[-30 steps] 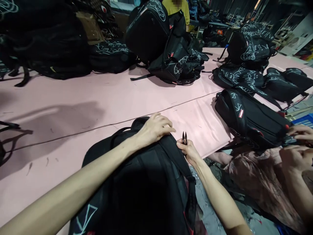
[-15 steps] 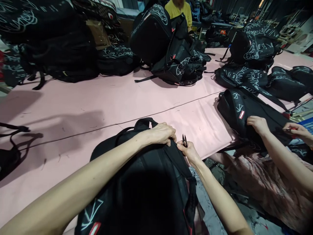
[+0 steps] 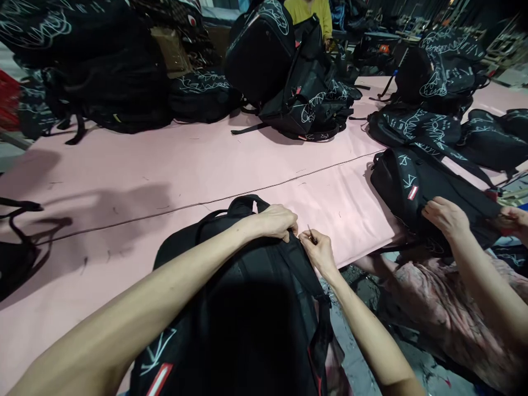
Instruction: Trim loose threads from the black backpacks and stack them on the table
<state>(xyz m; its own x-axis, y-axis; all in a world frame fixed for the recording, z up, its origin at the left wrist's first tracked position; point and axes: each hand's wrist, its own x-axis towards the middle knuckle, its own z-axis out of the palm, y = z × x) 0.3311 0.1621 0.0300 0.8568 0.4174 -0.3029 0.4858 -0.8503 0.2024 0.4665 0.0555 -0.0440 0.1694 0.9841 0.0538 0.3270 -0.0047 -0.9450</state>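
A black backpack [image 3: 256,319] with white line drawings and a red-and-white label lies in front of me, at the table's near edge. My left hand [image 3: 277,221] reaches across its top, closed on the black fabric near the base of a shoulder strap [image 3: 299,263]. Just right of it, my right hand [image 3: 319,250] is closed around small thread snips [image 3: 313,238], whose dark tip points up and away. The right fingertips are close to the strap's edge; whether they also pinch a thread I cannot tell.
The pink-covered table [image 3: 198,159] carries scattered thread bits. Black backpacks stand along its far side, including a large pile [image 3: 111,71] at left. At right a co-worker's hands [image 3: 447,220] handle another backpack [image 3: 433,187]. A person in yellow [image 3: 311,11] is at the back.
In my right hand the snips have turned, so both blades no longer show apart. My left hand keeps its hold on the backpack. The view has shifted slightly.
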